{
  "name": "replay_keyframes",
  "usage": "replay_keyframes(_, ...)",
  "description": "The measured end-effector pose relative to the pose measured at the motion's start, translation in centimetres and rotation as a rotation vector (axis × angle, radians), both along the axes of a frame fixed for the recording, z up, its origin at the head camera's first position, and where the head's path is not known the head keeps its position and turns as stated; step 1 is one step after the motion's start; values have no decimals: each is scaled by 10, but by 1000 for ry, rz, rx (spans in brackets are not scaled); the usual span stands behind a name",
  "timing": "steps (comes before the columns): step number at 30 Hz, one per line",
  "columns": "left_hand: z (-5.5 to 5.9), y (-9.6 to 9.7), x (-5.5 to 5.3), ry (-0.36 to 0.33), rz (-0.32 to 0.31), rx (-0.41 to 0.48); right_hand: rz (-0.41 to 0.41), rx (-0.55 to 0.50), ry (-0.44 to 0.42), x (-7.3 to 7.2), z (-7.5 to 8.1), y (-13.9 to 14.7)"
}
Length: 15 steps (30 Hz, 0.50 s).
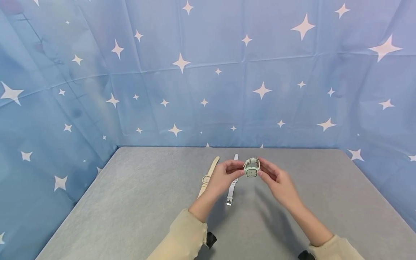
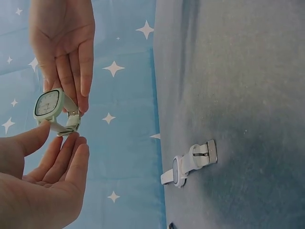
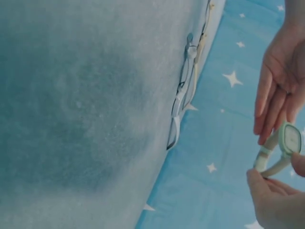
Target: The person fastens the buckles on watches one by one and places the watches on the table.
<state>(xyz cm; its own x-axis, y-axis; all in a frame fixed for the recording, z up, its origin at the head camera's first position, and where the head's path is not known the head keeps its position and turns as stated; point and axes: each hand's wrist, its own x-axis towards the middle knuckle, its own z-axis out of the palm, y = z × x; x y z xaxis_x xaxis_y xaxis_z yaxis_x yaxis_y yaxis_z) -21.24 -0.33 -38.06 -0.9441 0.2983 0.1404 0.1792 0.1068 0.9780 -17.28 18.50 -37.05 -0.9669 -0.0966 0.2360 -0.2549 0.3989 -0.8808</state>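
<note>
The pale green square-faced wristwatch [image 1: 251,172], held above the counter [image 1: 130,202] with left grip [image 1: 221,179] and right grip [image 1: 280,186] both pinching it, looks light and bendy-strapped, so imo hold the case [image 2: 46,103].

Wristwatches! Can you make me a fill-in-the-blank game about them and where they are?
1. The wristwatch held between the left hand and right hand has a pale ____ case.
2. In the head view, the cream wristwatch lies to the ____ of the white wristwatch.
3. You can see ____ wristwatches lying on the gray table.
4. The starry backdrop is mostly ____.

Missing words: green; left; two; blue.
</note>
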Motion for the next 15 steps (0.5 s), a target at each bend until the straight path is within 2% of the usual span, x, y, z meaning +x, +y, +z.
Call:
replay_keyframes(6,-1,10,-5,8,52,-12,-50,33,7,-5,-1,4)
replay_keyframes(11,-7,18,-10,15,76,16,-127,28,-13,-11,-3,7)
replay_keyframes(15,-14,22,-13,-6,100,11,-168,42,-26,-15,-6,10)
